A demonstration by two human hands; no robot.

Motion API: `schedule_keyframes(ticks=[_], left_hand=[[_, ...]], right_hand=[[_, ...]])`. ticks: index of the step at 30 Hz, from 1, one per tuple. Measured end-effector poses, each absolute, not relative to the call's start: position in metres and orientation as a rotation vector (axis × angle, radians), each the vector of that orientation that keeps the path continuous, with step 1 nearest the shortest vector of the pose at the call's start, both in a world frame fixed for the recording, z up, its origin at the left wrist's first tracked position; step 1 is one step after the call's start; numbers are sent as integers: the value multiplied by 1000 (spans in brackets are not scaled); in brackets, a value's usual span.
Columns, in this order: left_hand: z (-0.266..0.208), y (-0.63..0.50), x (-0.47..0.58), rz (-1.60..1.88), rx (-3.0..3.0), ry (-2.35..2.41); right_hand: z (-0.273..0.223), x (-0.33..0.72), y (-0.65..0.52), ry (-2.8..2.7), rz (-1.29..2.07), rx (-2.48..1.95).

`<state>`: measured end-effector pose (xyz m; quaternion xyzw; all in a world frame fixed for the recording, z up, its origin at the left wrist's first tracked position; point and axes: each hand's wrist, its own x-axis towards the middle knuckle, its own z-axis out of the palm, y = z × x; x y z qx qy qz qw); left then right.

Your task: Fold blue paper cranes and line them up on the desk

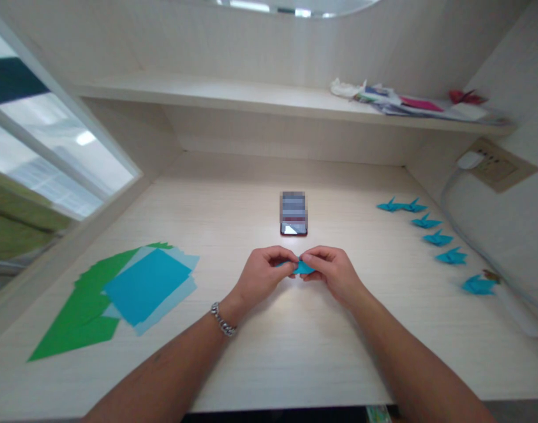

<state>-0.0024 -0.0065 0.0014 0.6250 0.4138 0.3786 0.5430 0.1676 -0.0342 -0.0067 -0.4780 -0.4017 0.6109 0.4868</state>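
Between my two hands is a small folded piece of blue paper [303, 267], held just above the desk near its middle. My left hand [269, 270] pinches its left end between thumb and fingers. The right end is pinched by my right hand [328, 268]. Most of the paper's shape is hidden behind the fingers. A phone [294, 213] lies flat on the desk just beyond the hands.
Blue paper sheets [150, 285] overlap green sheets [81, 311] at the left. Several folded blue paper cranes [437, 238] line the right side. A cable [454, 208] hangs from a wall socket [500, 164]. Papers [421, 104] lie on the shelf [234, 97] above.
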Motion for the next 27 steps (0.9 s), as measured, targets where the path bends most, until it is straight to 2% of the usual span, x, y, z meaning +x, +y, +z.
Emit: schedule_keyframes(ticks=[27], left_hand=[[0, -6, -3, 827, 1302, 949]], right_hand=[[-9, 171, -34, -1361, 1179, -1315]])
